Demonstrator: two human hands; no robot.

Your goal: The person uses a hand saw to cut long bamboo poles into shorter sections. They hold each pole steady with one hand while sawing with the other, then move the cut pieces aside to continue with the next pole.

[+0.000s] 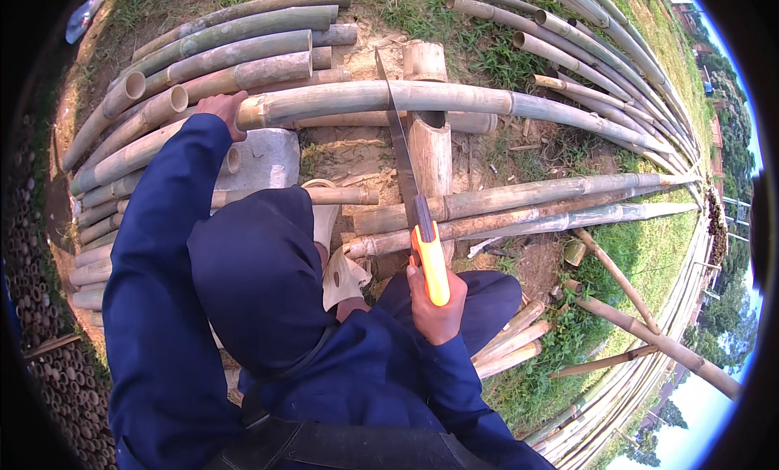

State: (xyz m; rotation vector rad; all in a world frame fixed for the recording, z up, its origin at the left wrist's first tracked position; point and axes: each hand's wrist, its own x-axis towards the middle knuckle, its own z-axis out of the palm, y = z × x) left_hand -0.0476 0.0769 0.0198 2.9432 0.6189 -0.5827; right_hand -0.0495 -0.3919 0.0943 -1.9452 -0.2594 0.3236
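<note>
A hand saw (404,161) with a yellow-and-orange handle is in my right hand (438,303), the fingers wrapped round the grip. Its long blade lies across a thick bamboo pole (341,102), the tip reaching past the far side. I cannot tell how deep the teeth are in the pole. At the pole's left end, my left hand (223,113) is closed over the cut end, with some fingers hidden. The pole rests across an upright-looking notched bamboo piece (430,149), just right of the blade.
Stacked bamboo lengths (243,44) lie at the far left, beside a grey stone block (268,157). Long poles (600,60) fan out at the far right. More poles (519,200) lie nearer, in front of my bent knee. A bamboo frame (649,336) stands at the right.
</note>
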